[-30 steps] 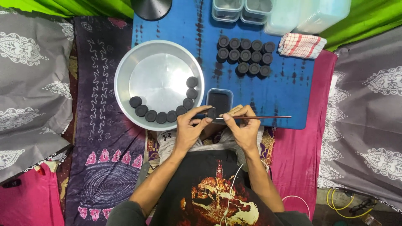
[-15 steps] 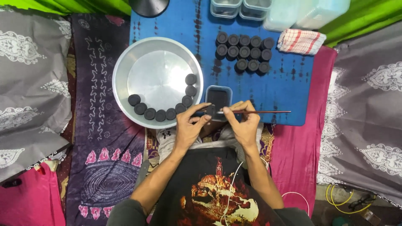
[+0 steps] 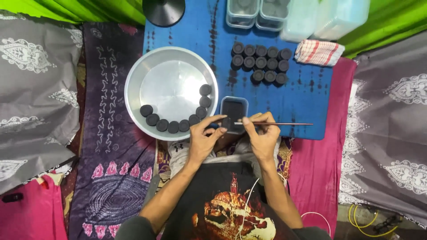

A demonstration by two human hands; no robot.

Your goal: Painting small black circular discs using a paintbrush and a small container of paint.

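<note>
Hands are meeting at the blue board's [image 3: 307, 102] six o'clock edge: the left hand [image 3: 202, 140] is pinching a small black cap [image 3: 226, 123] between thumb and forefinger, while the right hand [image 3: 262, 138] is closing its fingertips around a thin brush [image 3: 284, 124] pointing toward three o'clock. Just at twelve o'clock of the cap is sitting a little black tray [image 3: 234, 109], and at nine o'clock a metal bowl [image 3: 133, 84] is holding more caps.

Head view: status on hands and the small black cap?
Left hand pinches small black cap. Right hand holds thin brush against it, over small black tray. Nothing in the way.
</note>
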